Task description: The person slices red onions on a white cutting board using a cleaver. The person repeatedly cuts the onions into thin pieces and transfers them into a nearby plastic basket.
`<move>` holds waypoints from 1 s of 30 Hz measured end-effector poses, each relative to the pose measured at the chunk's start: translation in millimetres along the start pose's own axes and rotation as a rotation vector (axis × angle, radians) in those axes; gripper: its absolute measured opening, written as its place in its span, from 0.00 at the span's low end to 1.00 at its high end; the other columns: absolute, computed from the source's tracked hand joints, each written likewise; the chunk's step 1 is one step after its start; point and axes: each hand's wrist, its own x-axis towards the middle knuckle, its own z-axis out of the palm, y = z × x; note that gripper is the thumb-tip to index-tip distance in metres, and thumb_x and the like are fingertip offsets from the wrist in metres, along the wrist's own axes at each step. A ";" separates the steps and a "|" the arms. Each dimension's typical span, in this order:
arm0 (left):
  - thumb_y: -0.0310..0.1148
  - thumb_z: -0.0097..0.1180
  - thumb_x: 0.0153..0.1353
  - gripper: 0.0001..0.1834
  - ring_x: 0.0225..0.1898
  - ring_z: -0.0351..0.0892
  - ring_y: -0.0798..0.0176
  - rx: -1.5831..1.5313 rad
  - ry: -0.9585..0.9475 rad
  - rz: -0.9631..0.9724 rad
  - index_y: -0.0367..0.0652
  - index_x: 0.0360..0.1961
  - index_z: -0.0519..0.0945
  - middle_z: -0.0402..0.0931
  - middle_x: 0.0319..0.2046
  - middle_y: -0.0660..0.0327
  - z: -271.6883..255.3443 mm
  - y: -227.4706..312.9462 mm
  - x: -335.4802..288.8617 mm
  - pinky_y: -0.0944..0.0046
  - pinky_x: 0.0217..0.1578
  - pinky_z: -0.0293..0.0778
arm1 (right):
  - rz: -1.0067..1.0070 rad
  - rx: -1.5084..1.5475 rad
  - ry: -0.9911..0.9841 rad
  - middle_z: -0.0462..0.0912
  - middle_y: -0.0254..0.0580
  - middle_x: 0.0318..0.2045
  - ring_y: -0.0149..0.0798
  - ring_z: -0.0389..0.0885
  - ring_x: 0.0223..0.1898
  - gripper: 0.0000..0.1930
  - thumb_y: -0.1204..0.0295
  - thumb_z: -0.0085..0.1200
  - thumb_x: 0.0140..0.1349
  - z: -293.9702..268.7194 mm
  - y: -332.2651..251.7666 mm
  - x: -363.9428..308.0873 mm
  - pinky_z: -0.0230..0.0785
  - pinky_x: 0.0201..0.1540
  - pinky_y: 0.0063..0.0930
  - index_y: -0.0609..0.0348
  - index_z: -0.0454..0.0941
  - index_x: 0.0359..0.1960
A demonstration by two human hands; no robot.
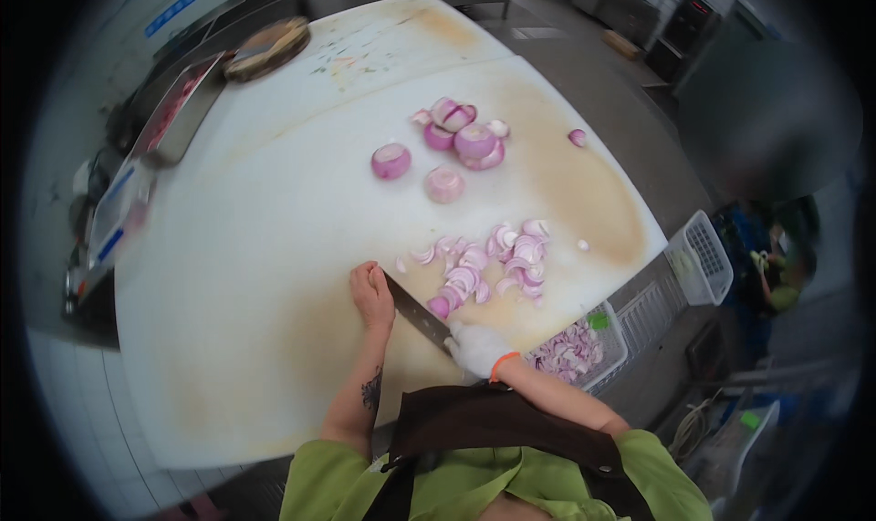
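Observation:
A broad-bladed kitchen knife point(420, 312) slants across the white cutting table, its blade against the near left side of some sliced purple onion point(463, 275). My right hand point(478, 349), in a white glove with an orange band at the wrist, is closed round the handle end, and the handle is hidden in it. At the blade's far end is my bare left hand point(371, 296), its fingers curled together against the tip. A second heap of onion slices point(525, 258) lies just to the right. Farther off are a peeled onion half point(444, 184) and a cluster of purple onions point(474, 140).
Below the table's right edge stands a clear tub of sliced onion point(570, 349), with a white basket point(701, 258) beyond. A small onion piece point(577, 138) lies near that edge. On the far left are a metal tray point(187, 110) and a round wooden board point(267, 49).

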 end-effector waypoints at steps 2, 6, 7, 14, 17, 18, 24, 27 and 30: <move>0.30 0.45 0.64 0.12 0.45 0.73 0.49 -0.082 -0.161 0.036 0.36 0.45 0.76 0.75 0.42 0.50 23.7 -2.8 11.3 0.57 0.49 0.69 | 0.102 0.066 0.081 0.80 0.63 0.30 0.62 0.78 0.34 0.16 0.63 0.41 0.64 10.2 11.5 0.5 0.68 0.40 0.52 0.66 0.70 0.40; 0.33 0.43 0.66 0.17 0.57 0.68 0.48 -0.223 -0.501 0.210 0.39 0.52 0.74 0.73 0.52 0.50 98.2 14.8 30.4 0.55 0.60 0.60 | 0.318 0.170 0.137 0.79 0.66 0.30 0.63 0.78 0.36 0.17 0.62 0.42 0.63 -7.3 31.3 -9.5 0.69 0.42 0.52 0.67 0.70 0.40; 0.34 0.42 0.67 0.18 0.60 0.65 0.48 -0.249 -0.588 0.215 0.41 0.54 0.74 0.72 0.54 0.51 118.3 24.0 34.6 0.55 0.63 0.56 | 0.368 0.174 0.140 0.79 0.66 0.30 0.63 0.78 0.36 0.17 0.63 0.42 0.63 -15.7 35.4 -14.3 0.69 0.42 0.52 0.68 0.70 0.40; 0.43 0.39 0.68 0.21 0.66 0.58 0.48 -0.346 -1.062 0.417 0.51 0.57 0.74 0.69 0.60 0.58 246.9 88.6 22.2 0.49 0.68 0.42 | 0.604 0.306 0.392 0.78 0.66 0.28 0.64 0.78 0.33 0.17 0.63 0.42 0.63 -24.7 67.4 -56.3 0.69 0.40 0.53 0.68 0.69 0.40; 0.46 0.40 0.68 0.20 0.66 0.59 0.49 -0.318 -1.248 0.508 0.54 0.54 0.77 0.71 0.59 0.61 279.7 119.8 -2.3 0.46 0.68 0.41 | 0.726 0.353 0.420 0.78 0.67 0.28 0.64 0.78 0.32 0.17 0.63 0.42 0.63 -24.3 85.6 -77.7 0.69 0.39 0.54 0.68 0.69 0.41; 0.46 0.40 0.67 0.20 0.66 0.59 0.50 -0.333 -1.318 0.526 0.54 0.53 0.77 0.71 0.58 0.62 287.9 128.2 -13.1 0.45 0.68 0.40 | 0.747 0.361 0.440 0.78 0.67 0.27 0.65 0.78 0.31 0.17 0.62 0.42 0.63 -20.2 91.6 -86.2 0.69 0.38 0.55 0.68 0.69 0.41; 0.44 0.43 0.66 0.18 0.64 0.63 0.52 -0.486 -1.446 0.591 0.52 0.50 0.79 0.74 0.55 0.62 310.4 177.8 -89.6 0.45 0.67 0.44 | 0.858 0.362 0.557 0.78 0.66 0.26 0.65 0.78 0.31 0.17 0.62 0.43 0.63 3.6 113.3 -147.2 0.69 0.37 0.55 0.67 0.69 0.39; 0.45 0.41 0.68 0.20 0.64 0.63 0.52 -0.547 -1.533 0.608 0.49 0.51 0.78 0.75 0.55 0.60 309.4 190.6 -123.9 0.47 0.67 0.43 | 0.891 0.399 0.596 0.78 0.65 0.26 0.65 0.77 0.32 0.16 0.61 0.44 0.63 18.1 118.0 -176.8 0.68 0.37 0.54 0.67 0.69 0.36; 0.47 0.38 0.69 0.22 0.64 0.62 0.51 -0.628 -1.593 0.595 0.47 0.52 0.77 0.75 0.54 0.59 305.2 202.1 -149.1 0.48 0.68 0.43 | 0.934 0.449 0.634 0.78 0.65 0.25 0.65 0.77 0.31 0.16 0.60 0.45 0.63 30.7 120.6 -204.9 0.67 0.37 0.55 0.65 0.69 0.36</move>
